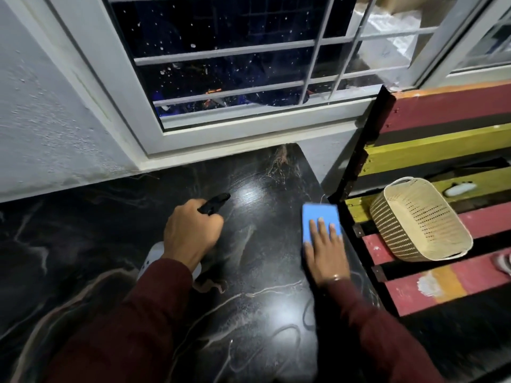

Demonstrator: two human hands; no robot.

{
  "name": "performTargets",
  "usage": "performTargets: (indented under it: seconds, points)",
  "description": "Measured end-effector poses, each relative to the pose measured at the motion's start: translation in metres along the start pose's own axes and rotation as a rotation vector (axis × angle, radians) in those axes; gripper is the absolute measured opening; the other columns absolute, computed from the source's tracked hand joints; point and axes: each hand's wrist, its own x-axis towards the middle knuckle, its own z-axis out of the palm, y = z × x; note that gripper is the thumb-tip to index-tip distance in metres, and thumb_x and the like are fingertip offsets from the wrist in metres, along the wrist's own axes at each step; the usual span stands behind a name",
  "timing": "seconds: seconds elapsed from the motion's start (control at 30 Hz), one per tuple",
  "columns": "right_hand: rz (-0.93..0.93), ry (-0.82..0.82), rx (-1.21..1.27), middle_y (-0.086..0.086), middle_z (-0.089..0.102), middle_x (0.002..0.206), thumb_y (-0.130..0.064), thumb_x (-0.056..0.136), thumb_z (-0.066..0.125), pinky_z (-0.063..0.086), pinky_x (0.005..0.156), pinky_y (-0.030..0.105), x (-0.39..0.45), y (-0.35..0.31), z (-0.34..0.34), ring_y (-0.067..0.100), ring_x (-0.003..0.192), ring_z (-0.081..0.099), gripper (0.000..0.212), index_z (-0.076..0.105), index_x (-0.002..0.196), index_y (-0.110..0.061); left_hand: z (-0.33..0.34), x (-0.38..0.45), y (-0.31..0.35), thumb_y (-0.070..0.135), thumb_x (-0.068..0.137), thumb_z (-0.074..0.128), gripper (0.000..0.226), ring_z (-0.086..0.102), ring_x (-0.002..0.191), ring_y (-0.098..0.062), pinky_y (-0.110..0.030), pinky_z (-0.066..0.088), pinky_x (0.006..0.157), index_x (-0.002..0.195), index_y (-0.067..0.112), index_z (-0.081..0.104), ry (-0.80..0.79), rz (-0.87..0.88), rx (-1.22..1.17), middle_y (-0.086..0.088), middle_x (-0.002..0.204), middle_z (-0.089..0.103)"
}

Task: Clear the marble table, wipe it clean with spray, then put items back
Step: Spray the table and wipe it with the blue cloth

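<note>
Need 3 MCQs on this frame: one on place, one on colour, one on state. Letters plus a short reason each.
1. Where is the woven basket?
A. On the marble table
B. On the painted slat bench right of the table
C. On the window sill

2. What colour is the cloth under the right hand?
A. Blue
B. Yellow
C. White

3. How does the left hand stand?
A. Flat and holding nothing
B. Resting on the basket
C. Fingers curled round the spray bottle

Answers:
1 B: the basket lies tilted on the red and yellow slats, off the marble table.
2 A: the pad under the straight fingers is bright blue.
3 C: the black trigger head sticks out beyond the knuckles and the white body shows under the wrist.
</note>
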Motion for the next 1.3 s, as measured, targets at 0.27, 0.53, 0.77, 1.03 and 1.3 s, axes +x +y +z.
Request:
performTargets:
  seconds: [0.27,0.53,0.77,1.03,1.3]
  points:
    - [-0.447,-0.066,0.003,0.011,0.034,0.152,-0.038,0.091,0.029,0.029,0.112,0.050,-0.046,-0.171,0.038,0.038,0.138,0.032,0.061,0.033,0.147,-0.014,-0.021,-0.017,-0.028,0.028,0.069,0.052,0.017,0.056,0.071,-0.037,-0.034,0.039,0.065,0.064,0.012,0.054,0.037,-0.062,0.037,-0.011,0.070,0.061]
    - [-0.359,-0.025,-0.124,0.016,0.043,0.145,-0.034,0.090,0.031,0.029,0.109,0.046,-0.032,-0.011,0.002,0.038,0.129,0.046,0.060,0.038,0.143,-0.005,-0.040,-0.036,-0.037,0.018,0.079,0.060,0.011,0.057,0.074,-0.039,-0.037,0.048,0.069,0.078,0.009,0.065,0.087,-0.069,0.007,-0.010,0.072,0.061]
    - [-0.147,-0.074,-0.007,0.016,0.028,0.154,-0.036,0.090,0.022,0.017,0.113,0.052,-0.122,-0.107,0.036,0.039,0.142,0.022,0.066,0.025,0.149,-0.005,-0.047,-0.050,-0.059,0.017,0.076,0.057,0.015,0.055,0.065,-0.033,-0.034,0.040,0.059,0.063,0.009,0.056,0.057,-0.066,0.025,-0.011,0.064,0.060]
    - [-0.518,-0.208,-0.041,0.009,0.035,0.152,-0.041,0.088,0.018,0.028,0.112,0.047,-0.076,-0.173,0.025,0.036,0.138,0.033,0.067,0.031,0.148,-0.014,-0.068,-0.074,-0.100,0.023,0.076,0.057,0.016,0.058,0.070,-0.035,-0.034,0.039,0.061,0.064,0.013,0.058,0.044,-0.111,0.045,-0.010,0.067,0.062]
    - [0.015,-0.136,-0.024,0.016,0.017,0.157,-0.037,0.095,0.017,0.013,0.115,0.046,-0.030,-0.077,-0.008,0.039,0.143,0.016,0.064,0.018,0.150,-0.005,-0.110,-0.097,-0.146,0.021,0.078,0.058,0.009,0.054,0.074,-0.037,-0.034,0.039,0.065,0.070,0.017,0.058,0.030,-0.183,0.148,-0.012,0.076,0.063]
